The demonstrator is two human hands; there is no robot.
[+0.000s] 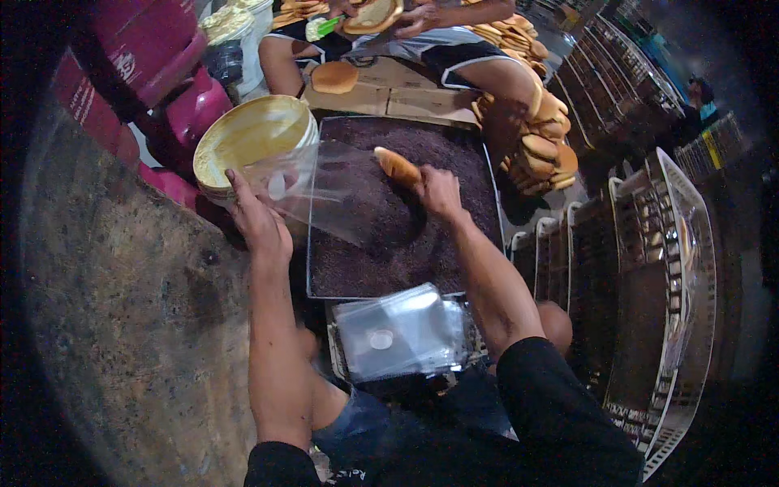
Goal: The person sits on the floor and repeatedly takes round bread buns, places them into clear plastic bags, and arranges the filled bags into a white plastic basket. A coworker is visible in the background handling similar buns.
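Head: dark sprinkle tray [454, 146], speckled floor [122, 325]

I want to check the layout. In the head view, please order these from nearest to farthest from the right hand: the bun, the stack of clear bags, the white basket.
1. Bun: held in the right hand, over the tray.
2. Stack of clear bags: below the hand, near the person's lap.
3. White basket: far to the right.

Glossy clear plastic bag [312, 191], smooth golden bun [396, 166], grainy matt dark sprinkles in a metal tray [312, 268].
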